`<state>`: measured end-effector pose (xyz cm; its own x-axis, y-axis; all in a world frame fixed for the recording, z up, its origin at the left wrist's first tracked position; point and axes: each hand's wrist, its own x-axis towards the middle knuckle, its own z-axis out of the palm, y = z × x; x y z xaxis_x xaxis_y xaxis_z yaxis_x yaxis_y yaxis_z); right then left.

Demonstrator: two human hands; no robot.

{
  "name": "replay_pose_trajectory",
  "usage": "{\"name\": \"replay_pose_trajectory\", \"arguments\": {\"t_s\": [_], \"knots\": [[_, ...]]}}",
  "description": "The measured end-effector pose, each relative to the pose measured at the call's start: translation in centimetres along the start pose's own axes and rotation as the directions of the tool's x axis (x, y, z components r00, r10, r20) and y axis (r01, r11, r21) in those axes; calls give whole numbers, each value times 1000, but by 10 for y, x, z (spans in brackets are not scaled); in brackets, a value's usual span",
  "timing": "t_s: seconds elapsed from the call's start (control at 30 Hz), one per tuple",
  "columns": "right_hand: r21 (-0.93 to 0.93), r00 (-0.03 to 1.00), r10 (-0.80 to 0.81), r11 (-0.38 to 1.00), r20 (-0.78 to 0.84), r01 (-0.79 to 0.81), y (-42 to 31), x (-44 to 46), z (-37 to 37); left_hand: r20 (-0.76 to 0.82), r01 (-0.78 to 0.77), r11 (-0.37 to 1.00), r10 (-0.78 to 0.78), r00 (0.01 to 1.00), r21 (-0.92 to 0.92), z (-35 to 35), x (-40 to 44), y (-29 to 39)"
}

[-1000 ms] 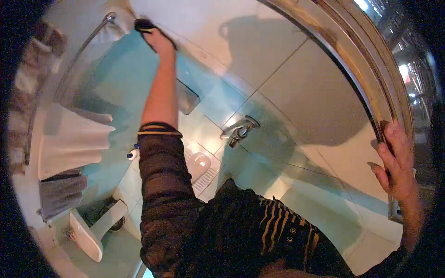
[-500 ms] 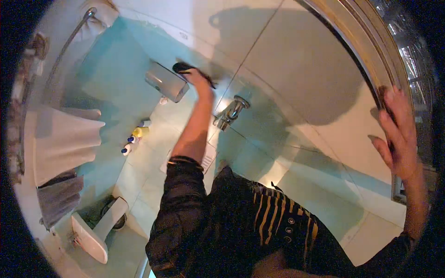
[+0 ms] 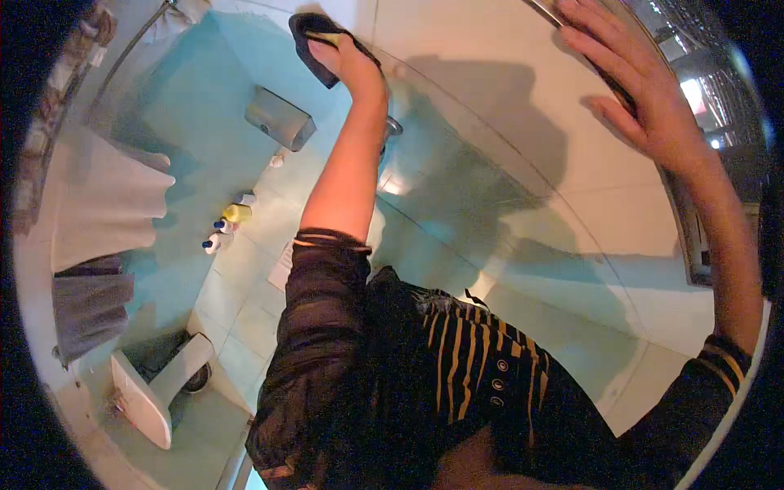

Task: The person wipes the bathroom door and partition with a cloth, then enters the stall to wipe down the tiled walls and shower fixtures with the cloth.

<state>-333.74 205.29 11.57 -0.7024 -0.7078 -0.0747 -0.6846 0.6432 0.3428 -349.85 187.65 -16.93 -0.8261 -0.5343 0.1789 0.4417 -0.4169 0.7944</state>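
Note:
At the top of the view, my left hand is closed on a dark cloth, which lies against the tiled wall. A bit of yellow shows between the fingers and the cloth. My right hand is spread with its fingers apart at the upper right, resting on the edge of the window frame. Its thumb points left over the wall. Below my left hand and partly behind its wrist is a metal tap.
A grey metal box is fixed on the wall at left. Several bottles stand on the floor below it. White cloth and a grey towel hang at far left, above a white sink.
My left hand has moved from beside the metal box up the wall with the dark cloth. My right hand has shifted up and left along the window frame, and the view has shifted.

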Motion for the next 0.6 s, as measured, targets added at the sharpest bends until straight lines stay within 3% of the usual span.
{"name": "replay_pose_trajectory", "arguments": {"t_s": [0.03, 0.1, 0.17, 0.23, 0.33, 0.43, 0.5, 0.53, 0.57, 0.6], "knots": [[8, 990, 36, 999, 139, -38, 2, 11, -2, -13, -2, 1000, 3, 1000, 3, -3, 1, -2], [-44, 988, 80, 996, 136, -75, -19, -15, -17, 43, -75, 954, 66, 997, 289, 7, -48, 13], [-75, 985, 97, 993, 144, -86, -15, -16, -7, 143, -210, 897, 167, 976, 388, 12, -108, -5], [99, 998, 61, 993, -15, -59, -20, -34, 11, 268, -370, 849, 282, 921, 377, 7, -198, -15], [-3, 997, 24, 1000, -68, -24, -29, -38, 13, 491, -479, 798, 273, 828, 365, -2, -301, -15], [42, 997, 29, 999, -71, -26, -23, -38, 18, 540, -469, 800, 224, 811, 373, 1, -313, -19], [93, 992, -23, 995, -122, 34, -9, -36, 31, 408, -517, 819, 396, 823, 248, 14, -275, -19], [125, 982, -77, 987, -175, 100, -6, -37, 36, 354, -379, 872, 264, 897, 310, 13, -259, -17], [130, 983, -66, 988, -174, 89, -3, -38, 42, 204, -120, 986, 95, 974, 116, 24, -236, 2], [75, 973, -89, 991, -214, 107, -1, -39, 46, 118, -113, 955, 84, 990, 275, 20, -209, -10]]}}
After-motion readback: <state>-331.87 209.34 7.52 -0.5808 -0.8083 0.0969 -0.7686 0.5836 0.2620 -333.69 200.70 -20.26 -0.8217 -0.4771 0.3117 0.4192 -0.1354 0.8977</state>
